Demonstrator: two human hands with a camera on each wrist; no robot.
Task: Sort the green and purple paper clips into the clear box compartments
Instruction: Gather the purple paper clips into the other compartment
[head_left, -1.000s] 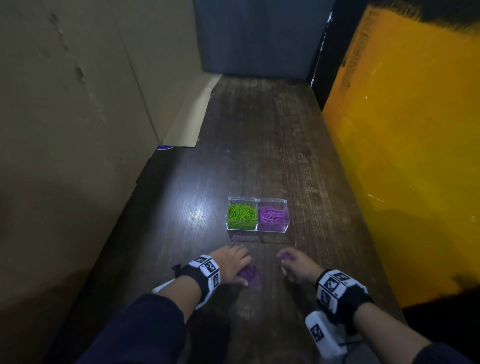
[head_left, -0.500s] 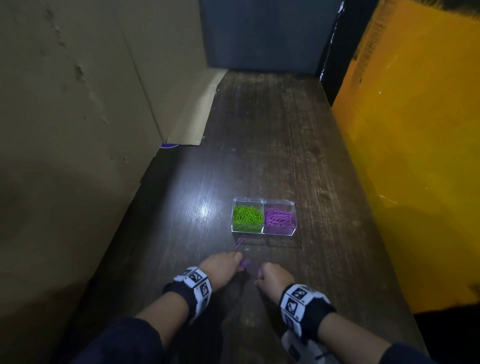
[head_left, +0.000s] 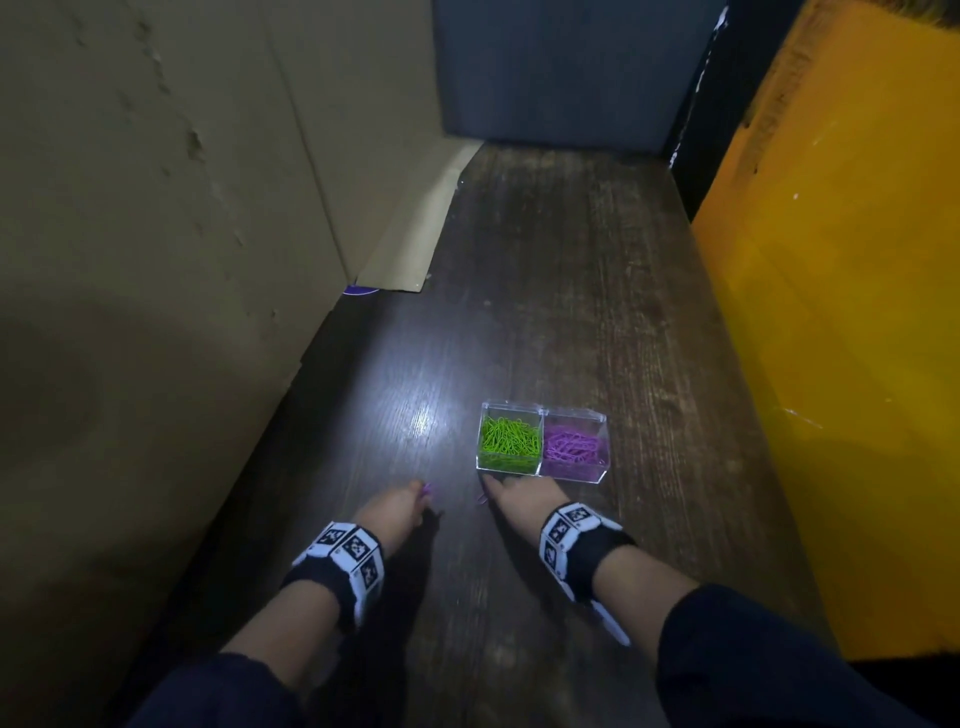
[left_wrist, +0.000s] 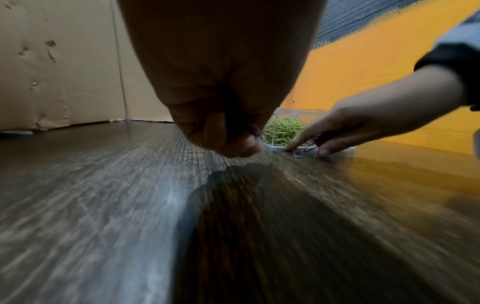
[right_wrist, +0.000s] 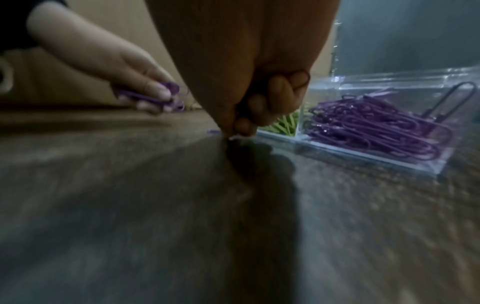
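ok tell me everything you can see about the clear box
The clear box is a small, lidless container that looks like transparent hard plastic, split by one wall into two side-by-side compartments. The left one holds green paper clips, the right one purple paper clips. It sits flat on the dark wooden table, just beyond the right hand, whose fingers reach the tabletop beside its near wall; contact is unclear.

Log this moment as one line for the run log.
left hand: holds purple clips | right hand: fingertip on loose purple clip | clear box: green left, purple right
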